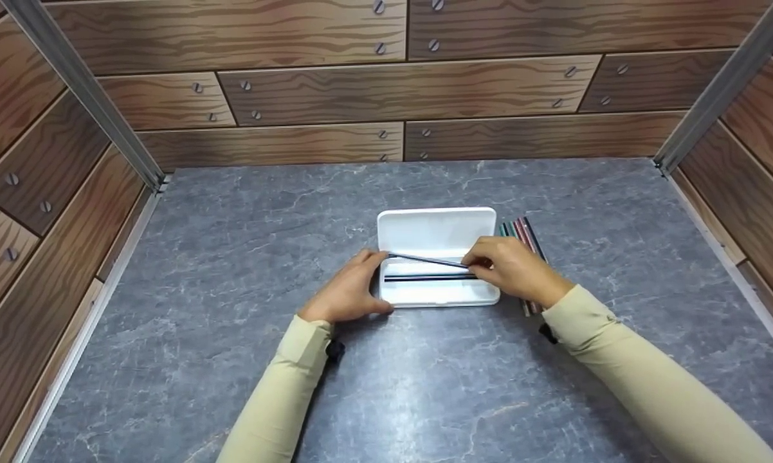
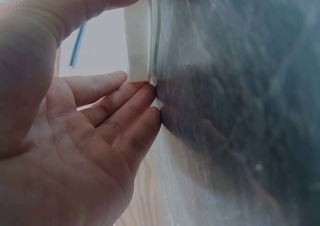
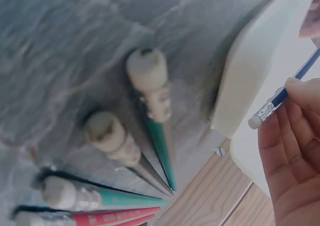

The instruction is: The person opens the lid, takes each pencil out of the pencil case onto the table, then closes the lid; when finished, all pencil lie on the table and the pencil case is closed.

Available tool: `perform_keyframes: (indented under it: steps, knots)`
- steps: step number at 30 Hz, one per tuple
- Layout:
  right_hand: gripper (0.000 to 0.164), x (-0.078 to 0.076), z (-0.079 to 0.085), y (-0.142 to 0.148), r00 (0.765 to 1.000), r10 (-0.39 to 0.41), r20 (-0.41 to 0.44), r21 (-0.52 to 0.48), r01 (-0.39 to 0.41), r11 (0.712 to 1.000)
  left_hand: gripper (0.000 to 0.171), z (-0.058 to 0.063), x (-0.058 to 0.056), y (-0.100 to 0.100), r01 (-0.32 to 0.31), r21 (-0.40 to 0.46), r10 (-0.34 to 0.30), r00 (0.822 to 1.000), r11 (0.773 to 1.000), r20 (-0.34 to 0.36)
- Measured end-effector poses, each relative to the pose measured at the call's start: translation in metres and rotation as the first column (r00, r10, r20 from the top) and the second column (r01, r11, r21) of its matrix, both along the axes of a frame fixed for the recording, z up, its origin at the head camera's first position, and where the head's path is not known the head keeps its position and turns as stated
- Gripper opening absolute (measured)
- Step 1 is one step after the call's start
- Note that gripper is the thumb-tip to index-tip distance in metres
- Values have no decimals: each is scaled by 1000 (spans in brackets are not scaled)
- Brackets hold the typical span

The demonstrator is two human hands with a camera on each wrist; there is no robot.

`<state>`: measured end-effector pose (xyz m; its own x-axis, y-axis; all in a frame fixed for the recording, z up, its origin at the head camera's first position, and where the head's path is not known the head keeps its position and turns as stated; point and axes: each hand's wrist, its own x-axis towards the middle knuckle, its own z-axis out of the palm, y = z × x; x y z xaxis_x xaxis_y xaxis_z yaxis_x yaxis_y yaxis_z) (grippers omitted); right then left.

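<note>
A white pencil case (image 1: 437, 229) stands with its lid raised, and a dark pencil (image 1: 425, 278) lies lengthwise in its lower tray. My left hand (image 1: 348, 292) holds the case at its left end, the thumb by the front corner and the fingers along the end wall, as the left wrist view shows. Over the tray, my right hand (image 1: 514, 267) pinches a blue pencil (image 3: 295, 81) near its metal band and white eraser. That pencil slants across the tray, its far end close to my left fingertips.
Several pencils (image 1: 521, 230) in green, red and black lie side by side right of the case, partly under my right hand. Their eraser ends show in the right wrist view. Wood-patterned walls (image 1: 309, 96) enclose the grey marbled tabletop (image 1: 245, 244).
</note>
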<state>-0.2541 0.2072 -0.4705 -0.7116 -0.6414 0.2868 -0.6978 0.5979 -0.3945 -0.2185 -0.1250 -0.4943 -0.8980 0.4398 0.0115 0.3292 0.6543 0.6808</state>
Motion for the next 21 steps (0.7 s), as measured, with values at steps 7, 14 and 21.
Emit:
perform_keyframes:
  steps: [7, 14, 21]
  knots:
    - [13, 1, 0, 12, 997, -59, 43, -55, 61, 997, 96, 1, 1, 0, 0, -2, 0, 1000, 1000, 1]
    - [13, 1, 0, 30, 983, -153, 101, -118, 164, 979, 97, -1, 0, -1, 1, -9, -1, 1000, 1000, 13]
    - [14, 4, -2, 52, 944, -270, 188, -153, 300, 942, 98, -1, 0, 0, 2, -4, -2, 1000, 1000, 5]
